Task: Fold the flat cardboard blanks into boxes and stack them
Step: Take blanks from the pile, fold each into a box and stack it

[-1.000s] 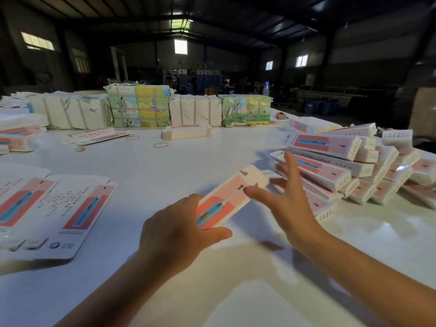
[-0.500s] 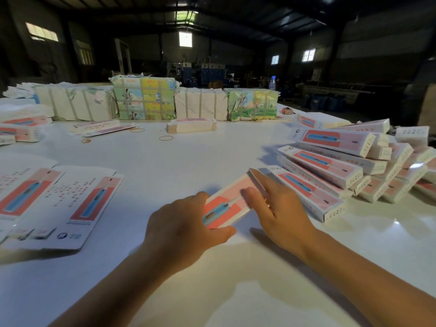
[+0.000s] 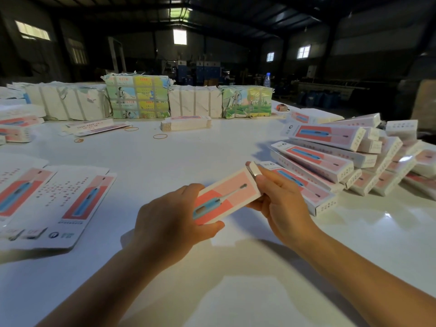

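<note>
midair, a half-folded box between two hands

the box [image 3: 225, 195] is held above the white table [image 3: 179, 159], its long axis running from near-left up to far-right. left hand [image 3: 169, 223] grips the near end, fingers curled round it; right hand [image 3: 282, 204] pinches the far end flap. flat blanks [image 3: 70, 204] lie left, finished boxes [image 3: 335, 159] are piled right, wrapped bundles [image 3: 139, 97] stand behind, in a dim warehouse.
</note>
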Demonstrator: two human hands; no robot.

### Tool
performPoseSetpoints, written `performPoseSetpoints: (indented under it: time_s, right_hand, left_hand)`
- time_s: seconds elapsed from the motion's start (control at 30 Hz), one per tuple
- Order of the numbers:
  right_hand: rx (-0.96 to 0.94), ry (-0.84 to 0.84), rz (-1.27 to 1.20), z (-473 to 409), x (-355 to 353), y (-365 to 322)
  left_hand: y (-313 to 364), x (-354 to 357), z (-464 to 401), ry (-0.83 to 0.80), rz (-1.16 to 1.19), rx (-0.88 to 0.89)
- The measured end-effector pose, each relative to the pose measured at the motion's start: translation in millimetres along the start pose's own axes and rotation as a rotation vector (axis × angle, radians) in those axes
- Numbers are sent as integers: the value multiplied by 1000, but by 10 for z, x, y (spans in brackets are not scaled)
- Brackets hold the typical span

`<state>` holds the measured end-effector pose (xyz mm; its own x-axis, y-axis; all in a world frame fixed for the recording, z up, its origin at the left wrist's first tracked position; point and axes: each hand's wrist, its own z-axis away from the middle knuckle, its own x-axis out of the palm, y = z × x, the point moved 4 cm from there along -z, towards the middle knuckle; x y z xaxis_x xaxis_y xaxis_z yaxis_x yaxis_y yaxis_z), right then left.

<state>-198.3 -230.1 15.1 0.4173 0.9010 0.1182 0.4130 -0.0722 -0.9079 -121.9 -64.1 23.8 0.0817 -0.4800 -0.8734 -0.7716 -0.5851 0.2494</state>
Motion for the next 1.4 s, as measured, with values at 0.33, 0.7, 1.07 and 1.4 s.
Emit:
performPoseSetpoints:
  time_s: [0.33, 0.7, 1.07, 1.4]
  right_hand:
    - [-227, 56, 443, 69, 4, -49]
    - [-257, -68, 765, 156, 127, -62]
    - [-375, -406, 998, 111, 171, 31]
    - [-357, 441, 1105, -736, -952, -747]
  left_hand:
    - [3, -1, -1, -23, 17, 34]
    - [-23, -30, 11, 27, 43, 69]
    - [-358, 24, -69, -190, 4, 104]
    - [-1, 250, -85, 249, -120, 602]
